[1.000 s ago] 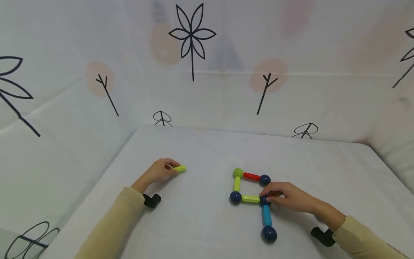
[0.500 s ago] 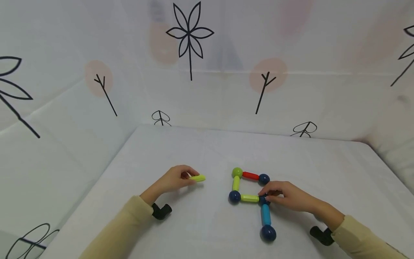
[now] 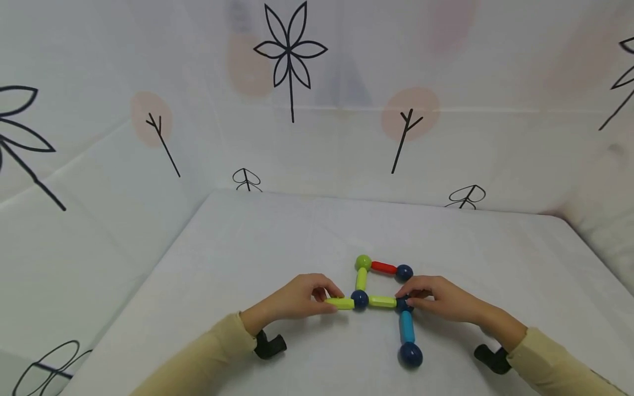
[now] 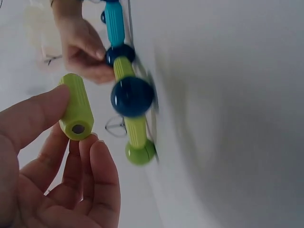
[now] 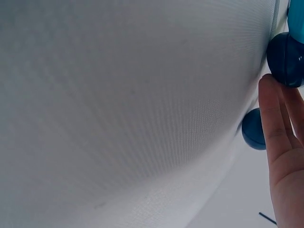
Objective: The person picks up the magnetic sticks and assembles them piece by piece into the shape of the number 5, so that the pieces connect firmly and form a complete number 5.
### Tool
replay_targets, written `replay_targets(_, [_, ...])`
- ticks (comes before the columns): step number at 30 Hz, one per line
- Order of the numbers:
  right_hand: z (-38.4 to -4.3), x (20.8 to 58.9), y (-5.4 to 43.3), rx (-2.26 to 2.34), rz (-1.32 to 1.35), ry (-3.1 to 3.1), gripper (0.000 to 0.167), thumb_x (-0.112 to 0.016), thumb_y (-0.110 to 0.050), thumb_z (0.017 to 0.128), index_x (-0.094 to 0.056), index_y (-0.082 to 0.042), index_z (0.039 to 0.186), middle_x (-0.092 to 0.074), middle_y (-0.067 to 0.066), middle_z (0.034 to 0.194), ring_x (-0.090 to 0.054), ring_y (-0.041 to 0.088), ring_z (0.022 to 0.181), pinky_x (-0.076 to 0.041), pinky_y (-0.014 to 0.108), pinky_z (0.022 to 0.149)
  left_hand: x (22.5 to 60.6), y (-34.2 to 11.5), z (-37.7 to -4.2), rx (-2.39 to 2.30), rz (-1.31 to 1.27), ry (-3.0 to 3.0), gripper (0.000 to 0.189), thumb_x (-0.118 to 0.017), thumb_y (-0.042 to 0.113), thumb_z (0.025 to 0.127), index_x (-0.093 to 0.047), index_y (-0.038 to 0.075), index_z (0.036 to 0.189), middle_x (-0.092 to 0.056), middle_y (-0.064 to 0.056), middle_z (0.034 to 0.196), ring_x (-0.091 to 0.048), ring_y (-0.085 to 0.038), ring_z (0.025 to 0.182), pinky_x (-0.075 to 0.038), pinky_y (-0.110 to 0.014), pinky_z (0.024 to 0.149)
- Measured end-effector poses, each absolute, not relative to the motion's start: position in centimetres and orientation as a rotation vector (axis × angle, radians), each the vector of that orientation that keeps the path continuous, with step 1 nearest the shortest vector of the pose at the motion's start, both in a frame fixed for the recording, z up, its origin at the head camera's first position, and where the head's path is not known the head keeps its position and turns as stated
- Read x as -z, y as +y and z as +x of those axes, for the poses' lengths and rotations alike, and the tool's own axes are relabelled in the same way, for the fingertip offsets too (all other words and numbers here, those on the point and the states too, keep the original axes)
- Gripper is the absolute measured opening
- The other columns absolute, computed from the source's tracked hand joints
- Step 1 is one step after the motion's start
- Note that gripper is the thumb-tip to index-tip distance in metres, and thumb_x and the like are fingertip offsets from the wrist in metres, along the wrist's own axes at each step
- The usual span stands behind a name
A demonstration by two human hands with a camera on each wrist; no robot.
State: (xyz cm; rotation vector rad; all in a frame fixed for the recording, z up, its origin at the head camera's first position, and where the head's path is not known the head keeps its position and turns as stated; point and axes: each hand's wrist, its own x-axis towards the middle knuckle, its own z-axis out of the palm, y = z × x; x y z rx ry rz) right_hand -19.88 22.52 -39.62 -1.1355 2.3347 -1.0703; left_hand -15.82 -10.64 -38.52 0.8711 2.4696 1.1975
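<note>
My left hand pinches a lime-green magnetic rod between thumb and fingers. A round magnet shows in the rod's end in the left wrist view. In the head view the rod's far end is right at a navy ball, the left corner of a flat rod-and-ball shape. From that ball one lime rod runs back to a green ball, and another lime rod runs right to a second navy ball. My right hand holds this second ball with thumb and fingertips, partly hiding it.
A red rod joins the green ball to a navy ball at the back. A blue rod leads toward me to another navy ball. All lie on a white-covered table before a printed cloth backdrop.
My left hand has carried the lime rod rightward and toward me, up to the left corner ball. The right hand has stayed at its ball.
</note>
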Motion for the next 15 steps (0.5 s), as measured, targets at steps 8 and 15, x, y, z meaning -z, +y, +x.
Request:
replay_targets(8, [-19.8,39.5,22.5,1.059,-1.117,2.338,0.019,-0.060,-0.012,0.091,-0.064,-0.008,0.110,-0.063,0.002,0.105,-0.058,0.011,0.092,-0.049,0.023,0.080,38.9,-7.5,-14.7,-1.167,0.970,2.345,0.022,-0.071,0.012,0.083,-0.068,0.013,0.105,-0.061,0.014,0.097,-0.053,0.001,0.078,-0.048,-0.016,0.072])
replay_targets(15, [-19.9,39.7,22.6,1.062,-1.126,2.343,0.019,-0.061,-0.013,0.091,-0.065,-0.009,0.110,-0.064,0.001,0.105,-0.058,0.013,0.092,-0.049,0.022,0.080,39.6,-5.2,-14.2,-1.067,1.076,2.268,0.024,-0.070,0.014,0.084,-0.067,0.011,0.108,-0.061,0.014,0.095,-0.051,0.005,0.074,-0.048,-0.014,0.067])
